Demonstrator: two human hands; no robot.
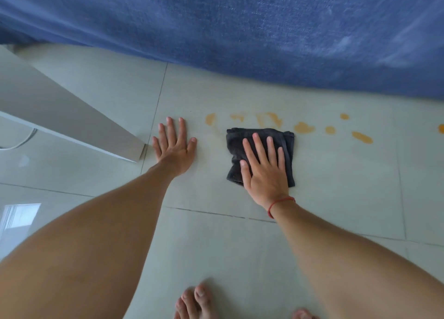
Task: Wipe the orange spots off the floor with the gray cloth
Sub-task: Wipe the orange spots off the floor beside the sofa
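A folded dark gray cloth [286, 145] lies flat on the pale tiled floor [336, 186]. My right hand [263, 167] presses down on it with fingers spread, palm covering its lower half. Just beyond the cloth runs a row of orange spots [304, 127], several of them, some smeared and faint at the left [211, 119], solid blobs toward the right [362, 137]. My left hand [174, 144] rests flat on the bare floor to the left of the cloth, fingers apart, holding nothing.
A blue rug [264, 30] borders the spots along the far side. A white furniture panel [60, 117] juts in from the left, ending beside my left hand, with a white cable [24, 141] under it. My bare toes [195, 302] show at the bottom edge.
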